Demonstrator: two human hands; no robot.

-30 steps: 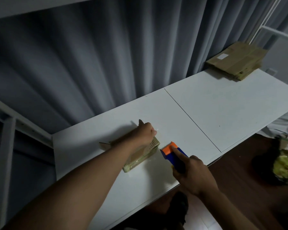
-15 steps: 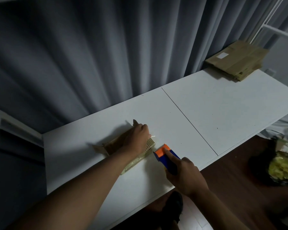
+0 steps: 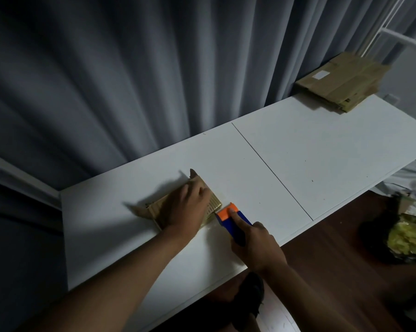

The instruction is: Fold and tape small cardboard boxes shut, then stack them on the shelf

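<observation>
Left hand (image 3: 186, 207) on tan cardboard box (image 3: 203, 188) (flaps splayed), right hand (image 3: 258, 245) gripping blocky tape dispenser (image 3: 233, 220)

Honestly nothing readable here. The flattened cardboard stack (image 3: 341, 85) at the far end of the desk (image 3: 322, 152) has a white label (image 3: 321, 74) on top, but it's way too small and blurry to read

Pretty dim in here. Heavy grey curtains (image 3: 154, 75) hang in folds right behind the long white surface (image 3: 322, 149), which has a seam across it. Dark wood floor (image 3: 334, 271) underneath, white metal frame (image 3: 391, 37) in the far right corner.
</observation>
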